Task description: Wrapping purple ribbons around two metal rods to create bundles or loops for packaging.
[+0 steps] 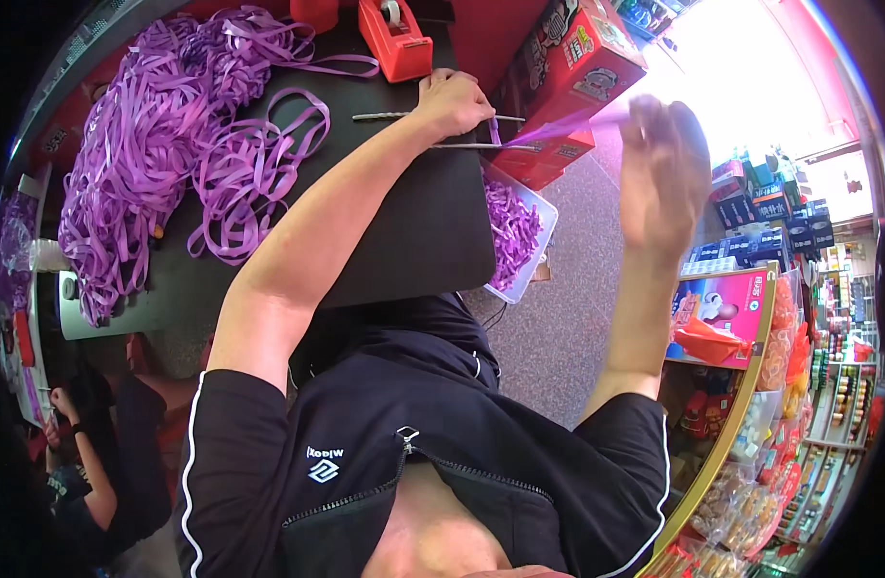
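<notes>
Two thin metal rods [462,146] lie side by side and jut out past the right edge of the dark table. My left hand [454,102] is closed over the far rod, with its fingers on a purple ribbon [552,128] where it crosses the rods. From there the ribbon stretches to the right, taut, up to my raised right hand [666,173]. That hand is smeared by motion, but the ribbon runs into its fingers. A large heap of loose purple ribbon [154,144] covers the table's left part.
An orange tape dispenser [396,40] stands beyond my left hand. Below the table edge, a white bin [542,241] holds purple ribbon pieces. Red boxes [587,58] stand at the far right. A display case [727,318] with packaged goods lines the right. Another person's arm [91,472] shows at lower left.
</notes>
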